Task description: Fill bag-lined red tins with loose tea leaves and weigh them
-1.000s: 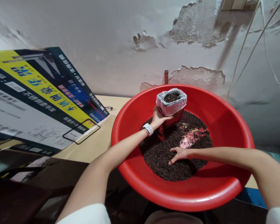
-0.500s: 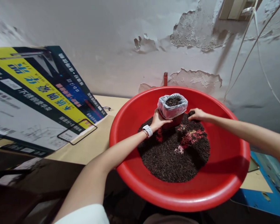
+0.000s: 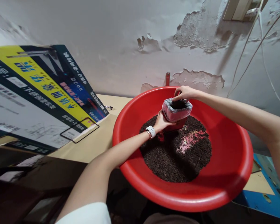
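My left hand (image 3: 162,122) is wrapped round the near left side of a small dark red box (image 3: 180,123), holding it over the heap. A clear plastic bag (image 3: 170,114) lines the box and folds out over its rim. Dark pieces in the bag are in shadow. Above the box's opening, my right hand (image 3: 184,92) points down with fingers bent together at the bag's back edge; whatever they hold is hidden. Below, dark, slender, seed-like grains (image 3: 168,168) lie heaped in a large red basin (image 3: 226,174), with a pink and pale patch showing among them.
The basin stands against a peeling wall (image 3: 121,46) on a tan tabletop (image 3: 84,154). Left of it leans a large printed carton (image 3: 49,93), with a black wire frame (image 3: 80,130) and glasses (image 3: 109,107) close by. White cords (image 3: 263,59) hang at the right.
My right hand has risen from the grains at the heap's right side to above the bag's opening. My left hand still holds the box. The view has shifted slightly.
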`<state>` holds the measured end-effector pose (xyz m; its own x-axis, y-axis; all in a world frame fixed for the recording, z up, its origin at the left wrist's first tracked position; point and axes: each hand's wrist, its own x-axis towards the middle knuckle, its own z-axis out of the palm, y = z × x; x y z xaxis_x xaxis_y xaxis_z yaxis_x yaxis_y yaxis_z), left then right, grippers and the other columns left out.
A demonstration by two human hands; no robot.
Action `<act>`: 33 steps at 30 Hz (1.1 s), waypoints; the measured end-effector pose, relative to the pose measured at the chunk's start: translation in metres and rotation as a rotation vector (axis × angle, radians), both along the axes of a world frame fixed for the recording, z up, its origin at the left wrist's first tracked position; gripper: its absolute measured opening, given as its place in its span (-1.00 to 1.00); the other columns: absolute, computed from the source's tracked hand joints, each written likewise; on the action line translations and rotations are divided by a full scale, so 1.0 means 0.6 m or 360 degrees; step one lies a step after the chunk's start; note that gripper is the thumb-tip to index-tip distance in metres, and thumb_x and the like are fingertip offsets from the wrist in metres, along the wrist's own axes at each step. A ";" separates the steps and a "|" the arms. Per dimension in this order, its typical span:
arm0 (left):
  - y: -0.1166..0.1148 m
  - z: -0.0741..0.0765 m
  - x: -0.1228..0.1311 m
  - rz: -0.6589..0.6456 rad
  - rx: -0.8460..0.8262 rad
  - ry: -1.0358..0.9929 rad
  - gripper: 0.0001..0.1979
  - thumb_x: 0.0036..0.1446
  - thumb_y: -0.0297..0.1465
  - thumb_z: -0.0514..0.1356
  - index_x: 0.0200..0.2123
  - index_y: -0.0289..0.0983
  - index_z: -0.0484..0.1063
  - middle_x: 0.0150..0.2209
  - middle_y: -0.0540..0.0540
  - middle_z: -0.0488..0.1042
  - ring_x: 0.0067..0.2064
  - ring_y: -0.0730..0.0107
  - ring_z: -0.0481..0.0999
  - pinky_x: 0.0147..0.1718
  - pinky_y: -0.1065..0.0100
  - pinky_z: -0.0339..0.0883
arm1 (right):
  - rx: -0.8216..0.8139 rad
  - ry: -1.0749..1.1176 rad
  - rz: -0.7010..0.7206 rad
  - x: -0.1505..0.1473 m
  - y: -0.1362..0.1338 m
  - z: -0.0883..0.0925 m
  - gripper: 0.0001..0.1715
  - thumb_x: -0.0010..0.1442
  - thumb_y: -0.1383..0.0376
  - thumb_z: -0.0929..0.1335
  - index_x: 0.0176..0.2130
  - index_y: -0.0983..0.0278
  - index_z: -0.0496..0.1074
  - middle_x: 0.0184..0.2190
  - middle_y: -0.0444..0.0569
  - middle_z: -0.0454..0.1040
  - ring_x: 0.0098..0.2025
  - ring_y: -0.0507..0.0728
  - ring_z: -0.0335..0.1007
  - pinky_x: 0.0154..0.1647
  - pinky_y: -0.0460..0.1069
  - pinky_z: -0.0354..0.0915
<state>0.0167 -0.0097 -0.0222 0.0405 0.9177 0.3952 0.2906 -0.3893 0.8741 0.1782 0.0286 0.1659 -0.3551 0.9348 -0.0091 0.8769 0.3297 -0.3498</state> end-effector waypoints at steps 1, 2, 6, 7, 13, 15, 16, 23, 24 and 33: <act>0.000 0.000 0.001 0.0004 0.0001 0.0007 -0.08 -0.51 -0.22 0.55 -0.03 -0.28 0.24 0.00 -0.21 0.39 0.07 -0.03 0.39 0.09 -0.06 0.27 | -0.0003 0.0000 0.0000 0.001 -0.001 0.005 -0.57 -0.04 0.06 0.52 -0.25 0.28 0.52 -0.46 -0.07 0.45 -0.32 0.10 0.45 -0.20 0.08 0.48; 0.001 0.000 0.001 0.0006 0.0002 0.0011 -0.09 -0.52 -0.23 0.55 -0.04 -0.28 0.25 -0.01 -0.21 0.39 0.06 -0.03 0.40 0.09 -0.06 0.27 | 0.0008 -0.0005 0.0001 0.003 -0.001 0.013 -0.62 -0.01 0.08 0.51 -0.28 0.29 0.52 -0.49 -0.08 0.44 -0.34 0.10 0.46 -0.21 0.07 0.48; 0.005 -0.003 0.004 0.0047 0.0002 -0.0043 -0.11 -0.56 -0.25 0.56 -0.09 -0.29 0.25 -0.02 -0.21 0.38 0.07 -0.05 0.38 0.09 -0.07 0.26 | 0.0042 0.0053 -0.0045 0.024 0.007 0.046 -0.75 0.05 0.20 0.49 -0.34 0.34 0.51 -0.49 -0.06 0.45 -0.36 0.10 0.48 -0.22 0.07 0.46; 0.006 -0.003 0.004 0.0045 0.0009 -0.0074 -0.13 -0.54 -0.25 0.56 -0.10 -0.28 0.25 -0.03 -0.21 0.39 0.07 -0.04 0.39 0.09 -0.06 0.27 | 0.0060 0.0108 -0.0073 0.033 0.011 0.051 -0.76 0.06 0.21 0.48 -0.34 0.36 0.50 -0.48 -0.05 0.45 -0.35 0.11 0.48 -0.22 0.08 0.46; 0.004 0.000 -0.001 0.0150 0.0094 -0.0042 -0.10 -0.55 -0.29 0.55 -0.08 -0.23 0.22 -0.06 -0.15 0.36 0.08 -0.05 0.37 0.09 -0.08 0.27 | 0.0292 0.0342 -0.0544 0.122 0.029 0.016 -0.70 0.22 0.19 0.34 -0.33 0.42 0.48 -0.45 0.07 0.49 -0.37 0.11 0.47 -0.24 0.07 0.43; 0.004 -0.002 -0.002 0.0163 0.0083 -0.0042 -0.12 -0.51 -0.28 0.55 -0.08 -0.22 0.20 -0.06 -0.15 0.35 0.07 -0.04 0.38 0.08 -0.07 0.27 | 0.0338 0.0220 -0.0636 0.153 0.024 -0.012 -0.68 0.24 0.18 0.31 -0.32 0.40 0.50 -0.43 0.09 0.51 -0.32 0.15 0.48 -0.19 0.08 0.42; 0.004 -0.004 -0.002 0.0161 0.0087 -0.0041 -0.12 -0.50 -0.27 0.55 -0.08 -0.22 0.20 -0.05 -0.15 0.35 0.07 -0.04 0.38 0.08 -0.07 0.27 | 0.0363 0.0131 -0.0657 0.166 0.020 -0.026 -0.67 0.24 0.18 0.30 -0.30 0.38 0.51 -0.41 0.11 0.53 -0.27 0.18 0.49 -0.14 0.08 0.40; 0.004 -0.009 0.005 0.0135 0.0165 -0.0004 -0.10 -0.53 -0.22 0.55 -0.07 -0.24 0.22 -0.05 -0.16 0.35 0.02 -0.01 0.40 0.05 -0.04 0.31 | -0.0177 -0.0490 -0.0619 0.208 -0.029 -0.149 -0.45 0.34 0.04 0.17 -0.01 0.34 0.50 0.00 0.19 0.49 0.09 0.34 0.38 0.10 0.19 0.25; 0.005 -0.009 0.007 0.0145 0.0169 -0.0013 -0.09 -0.54 -0.22 0.55 -0.07 -0.24 0.22 -0.05 -0.16 0.36 0.03 0.00 0.40 0.06 -0.03 0.31 | -0.0292 -0.0597 -0.0594 0.210 -0.038 -0.171 -0.43 0.35 0.03 0.14 0.02 0.32 0.48 0.05 0.19 0.46 0.14 0.37 0.33 0.14 0.27 0.19; 0.016 0.002 -0.008 0.0286 0.0151 -0.0046 -0.11 -0.52 -0.28 0.56 -0.05 -0.25 0.24 -0.05 -0.18 0.37 0.06 -0.01 0.39 0.12 -0.03 0.26 | -0.0435 -0.1236 0.0021 0.197 -0.100 -0.307 -0.71 0.07 0.43 0.38 -0.17 0.26 0.58 -0.03 0.17 0.51 0.13 0.33 0.31 0.20 0.29 0.00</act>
